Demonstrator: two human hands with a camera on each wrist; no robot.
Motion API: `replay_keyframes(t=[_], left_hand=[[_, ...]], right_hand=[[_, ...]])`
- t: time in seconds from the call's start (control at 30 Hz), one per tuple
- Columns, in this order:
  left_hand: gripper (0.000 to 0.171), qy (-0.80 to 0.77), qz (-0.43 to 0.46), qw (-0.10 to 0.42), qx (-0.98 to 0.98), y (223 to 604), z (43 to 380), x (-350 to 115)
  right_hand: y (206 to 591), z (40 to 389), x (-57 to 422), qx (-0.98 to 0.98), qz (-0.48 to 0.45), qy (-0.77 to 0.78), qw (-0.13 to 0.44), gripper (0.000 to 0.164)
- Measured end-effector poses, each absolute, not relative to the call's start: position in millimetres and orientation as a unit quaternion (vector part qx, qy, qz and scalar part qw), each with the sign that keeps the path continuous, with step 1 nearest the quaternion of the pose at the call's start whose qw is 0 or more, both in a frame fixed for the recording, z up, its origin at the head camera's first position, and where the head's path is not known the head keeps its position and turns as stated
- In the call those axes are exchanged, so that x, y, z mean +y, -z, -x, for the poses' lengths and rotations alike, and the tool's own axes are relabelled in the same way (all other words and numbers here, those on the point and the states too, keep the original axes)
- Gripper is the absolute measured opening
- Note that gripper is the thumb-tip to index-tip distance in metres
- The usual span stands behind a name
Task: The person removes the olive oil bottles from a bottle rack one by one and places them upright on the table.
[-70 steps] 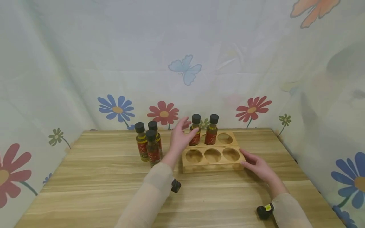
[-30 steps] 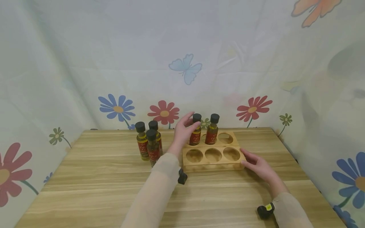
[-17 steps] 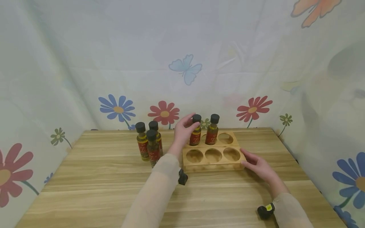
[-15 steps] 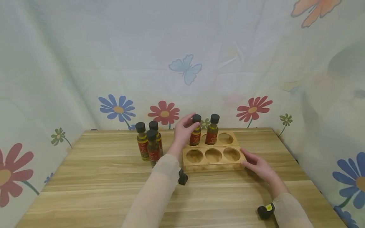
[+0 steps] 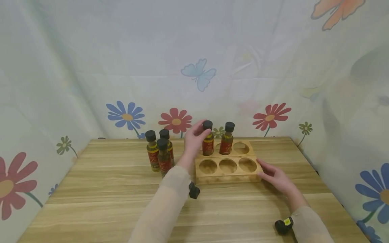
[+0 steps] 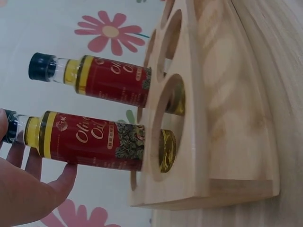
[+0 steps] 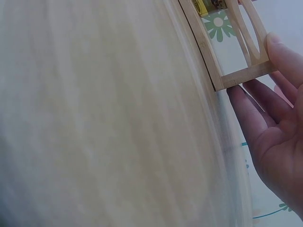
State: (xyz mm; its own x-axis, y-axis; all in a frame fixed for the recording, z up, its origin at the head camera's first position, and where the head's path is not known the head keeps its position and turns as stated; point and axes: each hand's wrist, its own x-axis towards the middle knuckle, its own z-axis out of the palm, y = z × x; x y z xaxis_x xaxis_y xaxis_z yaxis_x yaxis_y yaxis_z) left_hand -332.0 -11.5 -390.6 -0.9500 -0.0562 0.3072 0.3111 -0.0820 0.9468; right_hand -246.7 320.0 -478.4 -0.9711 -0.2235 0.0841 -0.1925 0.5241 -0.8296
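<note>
My left hand (image 5: 194, 140) holds a small olive oil bottle (image 5: 208, 146) by its black cap and neck. The left wrist view shows this bottle's red label (image 6: 92, 137), with its base inside a round hole of the wooden rack (image 5: 228, 178). A second olive oil bottle (image 5: 226, 143) stands in the back row beside it. My right hand (image 5: 278, 180) holds the rack's right end, thumb at the front corner and fingers along the end face, as the right wrist view shows too. The three front holes and the back right hole hold nothing.
Three more bottles with black caps, a rear left one (image 5: 152, 152), a rear right one (image 5: 166, 143) and a front one (image 5: 164, 160), stand grouped left of the rack. A flowered curtain (image 5: 136, 67) rises behind the wooden table (image 5: 100, 202).
My left hand has gone from open beside the bottle to gripping its cap. In the last half second the bottle has shifted slightly up and left. The right hand has stayed on the rack.
</note>
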Motion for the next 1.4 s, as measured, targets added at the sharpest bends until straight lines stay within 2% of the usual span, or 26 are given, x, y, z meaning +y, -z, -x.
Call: replay_keyframes(t=[0.47, 1.4], left_hand=[[0.044, 0.707, 0.159, 0.143, -0.675, 361, 318, -14], [0.043, 0.707, 0.172, 0.15, -0.67, 346, 279, -44]], right_hand=[[477, 246, 319, 0.87, 0.113, 0.479, 0.021, 0.064], [475, 246, 318, 0.875, 0.109, 0.471, 0.024, 0.064]])
